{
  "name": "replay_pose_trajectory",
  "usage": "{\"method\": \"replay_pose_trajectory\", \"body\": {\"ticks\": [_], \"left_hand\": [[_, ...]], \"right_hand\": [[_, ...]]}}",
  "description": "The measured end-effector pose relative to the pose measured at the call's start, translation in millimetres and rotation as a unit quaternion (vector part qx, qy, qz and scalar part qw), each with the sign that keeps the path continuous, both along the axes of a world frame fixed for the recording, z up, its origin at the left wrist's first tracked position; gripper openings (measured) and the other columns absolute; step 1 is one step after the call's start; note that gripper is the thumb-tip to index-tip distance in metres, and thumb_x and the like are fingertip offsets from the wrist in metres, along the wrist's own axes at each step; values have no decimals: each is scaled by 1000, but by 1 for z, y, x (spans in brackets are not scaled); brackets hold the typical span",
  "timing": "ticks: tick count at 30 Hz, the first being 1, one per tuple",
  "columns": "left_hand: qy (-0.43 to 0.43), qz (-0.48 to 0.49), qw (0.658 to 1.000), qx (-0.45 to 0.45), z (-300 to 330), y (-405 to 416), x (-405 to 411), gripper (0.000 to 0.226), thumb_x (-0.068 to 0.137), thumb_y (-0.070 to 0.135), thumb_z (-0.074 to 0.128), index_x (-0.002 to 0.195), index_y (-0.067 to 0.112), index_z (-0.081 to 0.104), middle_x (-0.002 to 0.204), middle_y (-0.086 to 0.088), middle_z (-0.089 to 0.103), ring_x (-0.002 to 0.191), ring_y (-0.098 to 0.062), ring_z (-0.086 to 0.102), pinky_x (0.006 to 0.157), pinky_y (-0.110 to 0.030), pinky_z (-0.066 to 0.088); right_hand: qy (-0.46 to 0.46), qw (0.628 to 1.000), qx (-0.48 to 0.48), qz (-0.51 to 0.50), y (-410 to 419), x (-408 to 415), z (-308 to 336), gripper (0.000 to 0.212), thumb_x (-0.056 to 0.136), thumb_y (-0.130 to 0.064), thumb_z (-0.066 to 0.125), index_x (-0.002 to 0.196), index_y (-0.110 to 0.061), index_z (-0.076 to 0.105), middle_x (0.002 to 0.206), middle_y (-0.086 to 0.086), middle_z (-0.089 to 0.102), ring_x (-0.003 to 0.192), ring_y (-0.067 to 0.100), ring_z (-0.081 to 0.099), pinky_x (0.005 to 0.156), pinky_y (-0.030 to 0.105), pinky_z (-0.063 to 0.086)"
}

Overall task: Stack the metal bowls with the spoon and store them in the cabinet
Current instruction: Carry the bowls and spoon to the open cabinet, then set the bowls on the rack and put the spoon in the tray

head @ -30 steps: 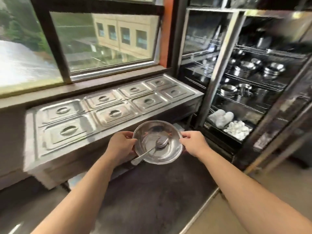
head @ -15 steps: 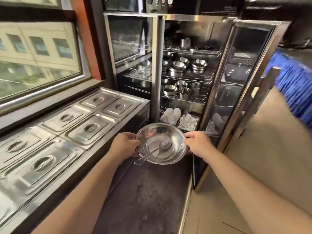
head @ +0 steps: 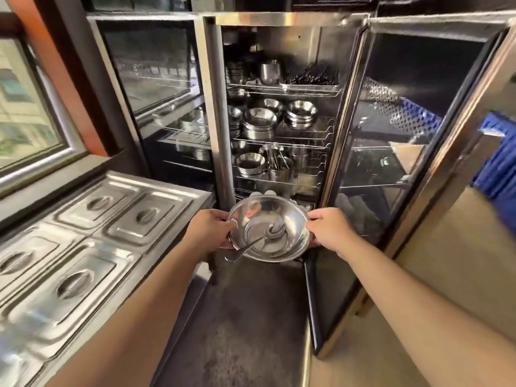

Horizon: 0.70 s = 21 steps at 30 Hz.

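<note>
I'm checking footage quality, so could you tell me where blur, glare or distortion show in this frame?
Head view: motion blur smears the steam-table lids at lower left; wide-angle distortion bows the cabinet door; bright reflections glare off the held metal bowl; cabinet shelves stay fairly sharp.

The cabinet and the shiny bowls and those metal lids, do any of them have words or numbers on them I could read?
None that can be read.
cabinet: no label or sign shows on its frame or glass door.
metal bowls and spoon, held between the left hand and right hand: plain, no marks visible.
steel lids: plain, blurred.
</note>
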<state>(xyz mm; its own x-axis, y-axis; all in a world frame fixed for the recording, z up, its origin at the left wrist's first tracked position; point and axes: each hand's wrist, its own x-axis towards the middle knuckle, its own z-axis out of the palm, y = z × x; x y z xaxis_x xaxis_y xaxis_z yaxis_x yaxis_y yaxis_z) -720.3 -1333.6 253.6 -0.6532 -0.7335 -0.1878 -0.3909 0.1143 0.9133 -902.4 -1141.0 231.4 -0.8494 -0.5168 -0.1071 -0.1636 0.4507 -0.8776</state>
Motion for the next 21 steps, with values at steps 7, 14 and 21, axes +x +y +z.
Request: {"method": "replay_pose_trajectory", "body": {"ticks": [7,14,21], "left_hand": [[16,-43,999,12,-11,-62,-118,21,87,3,70,74,19,75,71,-7,77,61,-22,76,57,-39,64],[19,-102,995,11,-26,-145,-237,10,85,11,74,90,18,71,66,2,75,57,-21,75,62,-38,64],[4,-167,986,-4,-11,-221,-352,13,86,2,68,98,5,73,75,-5,75,53,-16,73,48,-30,60]], "right_hand": [[8,999,21,-50,-41,-93,6,14,82,-2,64,80,-4,78,74,17,77,63,33,76,63,51,65],[10,993,31,-117,-103,-183,-4,22,90,2,65,76,-11,76,47,-5,68,40,11,67,36,19,48],[-16,980,32,-194,-169,-277,5,24,91,-1,70,114,0,73,80,8,76,49,18,72,48,31,60]]}}
